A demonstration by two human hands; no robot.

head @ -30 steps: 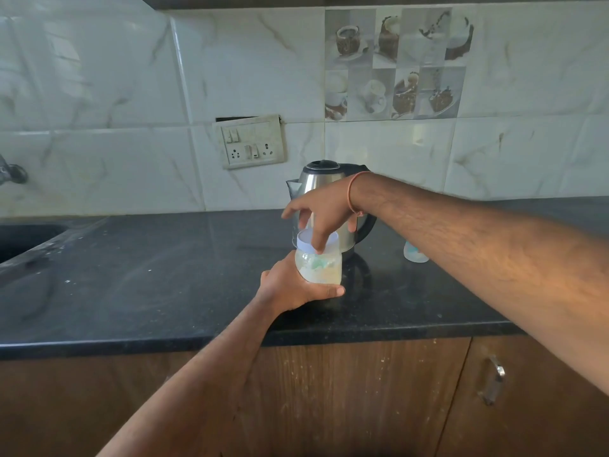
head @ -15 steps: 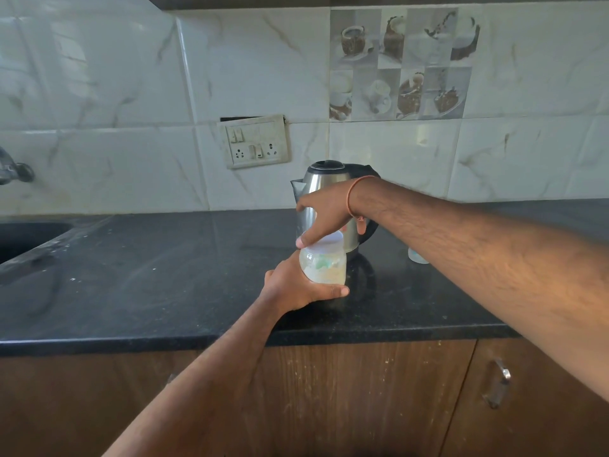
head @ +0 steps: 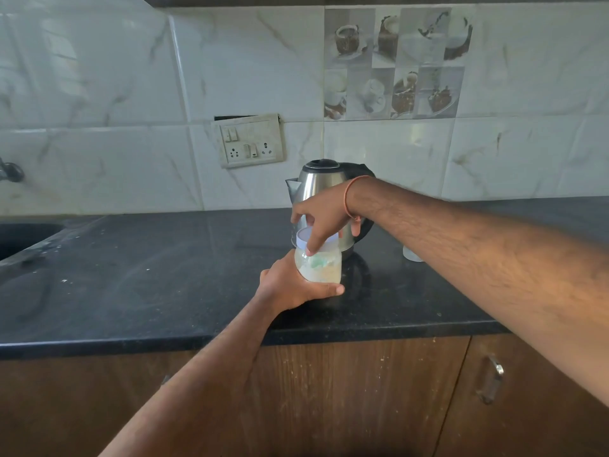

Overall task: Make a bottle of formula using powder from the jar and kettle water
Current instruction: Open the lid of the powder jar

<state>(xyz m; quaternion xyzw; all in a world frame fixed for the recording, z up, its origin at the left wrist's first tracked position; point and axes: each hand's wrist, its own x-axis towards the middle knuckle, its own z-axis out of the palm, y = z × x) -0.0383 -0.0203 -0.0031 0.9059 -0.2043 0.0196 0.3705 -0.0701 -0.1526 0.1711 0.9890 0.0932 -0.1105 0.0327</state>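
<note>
We see the left hand (head: 290,285) as the lower grip — its fingers are curled round the base of the clear powder jar (head: 319,267), the thumb lying across the front near the bottom. The right hand (head: 324,214) comes down from above, its fingers curled over the jar's pale lid (head: 304,237) and pinching the rim. The jar stands upright on the black worktop (head: 148,275), holding pale powder and something green (a scoop, perhaps; we cannot tell). Just behind it stands the steel kettle (head: 314,183) with its black handle, partly hidden by the right wrist, which wears an orange thread. To the right, near the forearm, a small clear piece (head: 410,253) rests on the worktop — too hidden to name. A switch plate (head: 248,140) sits on the tiled wall.
</note>
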